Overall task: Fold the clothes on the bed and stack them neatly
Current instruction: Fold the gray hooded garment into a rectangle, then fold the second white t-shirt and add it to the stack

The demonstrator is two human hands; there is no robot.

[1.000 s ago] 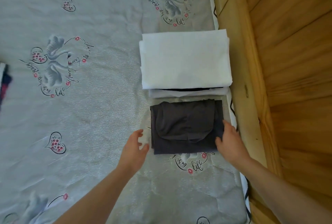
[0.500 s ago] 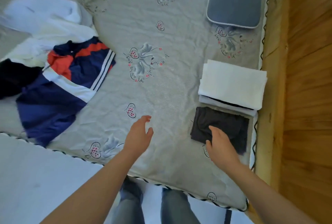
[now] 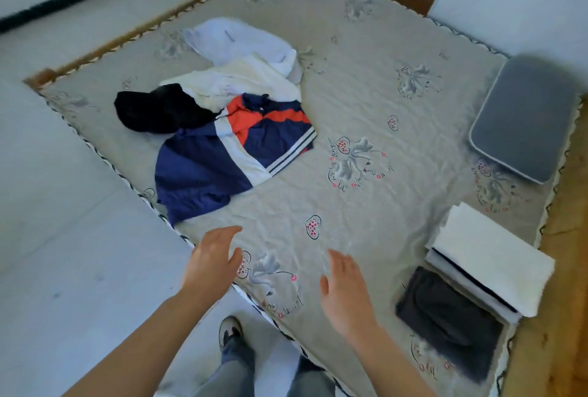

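Note:
A heap of unfolded clothes lies on the bed's far left: a navy, white and red jacket (image 3: 229,155), a black garment (image 3: 156,108), a cream piece (image 3: 241,80) and a pale lilac piece (image 3: 235,40). At the right edge sits a folded stack topped by a white cloth (image 3: 490,256), with a folded dark grey garment (image 3: 448,317) in front of it. My left hand (image 3: 210,261) and my right hand (image 3: 345,288) hover over the bedspread near its front edge, fingers extended, holding nothing.
The bed has a grey bedspread (image 3: 366,110) printed with hearts and swans. A grey pillow (image 3: 521,116) lies at the right, by the wooden bed frame (image 3: 560,269). White floor (image 3: 63,237) lies to the left. My legs and a shoe (image 3: 230,331) show below the bed's edge.
My right hand has let go of the folded dark grey garment and moved left. My view has swung left, bringing the unfolded heap into sight. Both hands now hover over the bedspread.

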